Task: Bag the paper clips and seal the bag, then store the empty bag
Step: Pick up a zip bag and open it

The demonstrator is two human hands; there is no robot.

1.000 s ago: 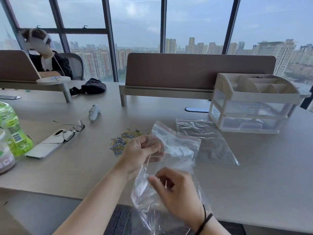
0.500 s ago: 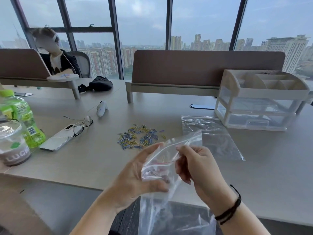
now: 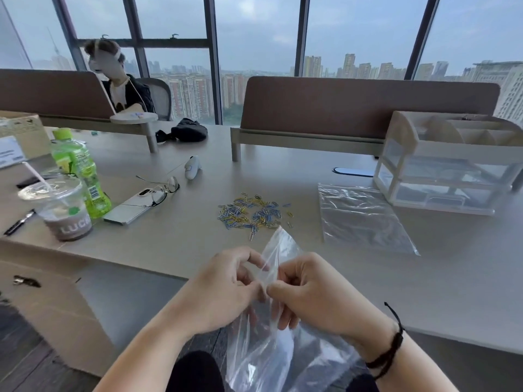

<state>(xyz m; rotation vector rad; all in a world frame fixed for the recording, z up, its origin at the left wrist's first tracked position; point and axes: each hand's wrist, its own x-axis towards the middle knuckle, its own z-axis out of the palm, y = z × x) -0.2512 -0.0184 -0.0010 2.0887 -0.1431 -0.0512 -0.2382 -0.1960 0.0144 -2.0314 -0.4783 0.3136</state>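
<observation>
At the lower centre of the frame, the left hand [image 3: 223, 290] and the right hand [image 3: 314, 295] both pinch the top edge of a clear zip bag [image 3: 271, 349] held over the desk [image 3: 424, 284] edge. Loose paper clips [image 3: 253, 213] lie on the desk at mid-frame, and a second clear bag [image 3: 362, 219] lies flat to their right, beside a desk organizer [image 3: 450, 162].

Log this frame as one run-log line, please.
stage: opening bag | left hand: pinches bag mouth | right hand: pinches bag mouth | held bag: empty | paper clips: loose on desk | second bag: flat on desk
</observation>
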